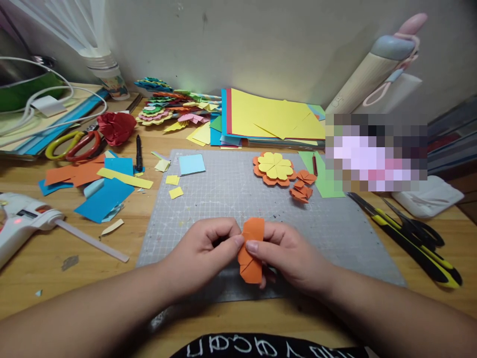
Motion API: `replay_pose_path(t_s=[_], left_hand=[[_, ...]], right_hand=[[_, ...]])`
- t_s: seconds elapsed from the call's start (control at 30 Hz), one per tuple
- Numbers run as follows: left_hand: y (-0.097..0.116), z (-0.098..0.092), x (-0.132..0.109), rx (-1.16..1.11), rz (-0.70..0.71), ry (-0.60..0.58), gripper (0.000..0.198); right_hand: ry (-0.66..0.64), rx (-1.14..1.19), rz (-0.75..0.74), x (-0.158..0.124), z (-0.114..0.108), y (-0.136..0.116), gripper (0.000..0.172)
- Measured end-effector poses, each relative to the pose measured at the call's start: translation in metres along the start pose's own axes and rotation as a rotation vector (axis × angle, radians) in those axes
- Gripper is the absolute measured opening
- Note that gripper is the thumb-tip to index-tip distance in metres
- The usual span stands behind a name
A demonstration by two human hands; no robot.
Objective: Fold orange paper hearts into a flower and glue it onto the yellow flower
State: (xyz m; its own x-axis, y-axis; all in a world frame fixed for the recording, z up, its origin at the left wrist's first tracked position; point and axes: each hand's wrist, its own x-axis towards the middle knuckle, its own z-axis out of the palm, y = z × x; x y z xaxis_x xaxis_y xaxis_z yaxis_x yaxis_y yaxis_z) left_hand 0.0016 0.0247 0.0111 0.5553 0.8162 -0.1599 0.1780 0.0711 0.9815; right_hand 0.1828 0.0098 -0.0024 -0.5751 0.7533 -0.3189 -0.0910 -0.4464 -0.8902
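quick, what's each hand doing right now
Left hand: closed, pinching the left edge of the folded orange paper piece.
Right hand: closed, gripping the same orange piece from the right, thumb on top.

Two hands, the left hand and the right hand, share one folded orange paper piece; one grey cutting mat lies on the counter; one orange-and-yellow paper flower sits beside a cluster of about three small folded orange pieces; one glue gun; one red paper rose; one black pen; two pairs of scissors, one red-and-yellow and one black; one yellow-and-black utility knife; two small yellow paper squares on the mat.
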Motion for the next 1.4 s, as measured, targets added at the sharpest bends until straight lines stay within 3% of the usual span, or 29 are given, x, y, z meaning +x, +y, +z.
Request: replay_pose_path(t_s=[0.2,0.53,0.63,0.8,1.03,1.2,1.4], left_hand=[[-0.001,0.001,0.000,0.049,-0.002,0.041,0.026],[-0.001,-0.001,-0.002,-0.124,-0.044,-0.038,0.026],[-0.005,-0.001,-0.001,-0.180,-0.057,-0.021,0.027],[-0.006,0.001,0.003,-0.228,-0.040,0.041,0.016],[-0.002,-0.002,0.006,-0.089,-0.026,0.197,0.015],[-0.005,-0.002,0.006,-0.112,-0.036,0.137,0.014],[-0.009,-0.005,0.008,-0.286,-0.079,0.085,0.015]], right_hand=[[-0.007,-0.025,0.021,0.000,0.002,-0.002,0.029],[-0.093,0.046,-0.004,0.000,-0.002,0.000,0.027],[-0.006,0.056,-0.045,0.002,-0.003,0.000,0.025],[0.258,0.095,-0.176,0.006,-0.005,0.001,0.023],[0.293,0.000,-0.173,0.004,-0.006,-0.002,0.025],[0.305,-0.222,-0.132,0.001,-0.005,-0.008,0.021],[0.328,-0.195,-0.143,0.002,-0.006,-0.008,0.021]])
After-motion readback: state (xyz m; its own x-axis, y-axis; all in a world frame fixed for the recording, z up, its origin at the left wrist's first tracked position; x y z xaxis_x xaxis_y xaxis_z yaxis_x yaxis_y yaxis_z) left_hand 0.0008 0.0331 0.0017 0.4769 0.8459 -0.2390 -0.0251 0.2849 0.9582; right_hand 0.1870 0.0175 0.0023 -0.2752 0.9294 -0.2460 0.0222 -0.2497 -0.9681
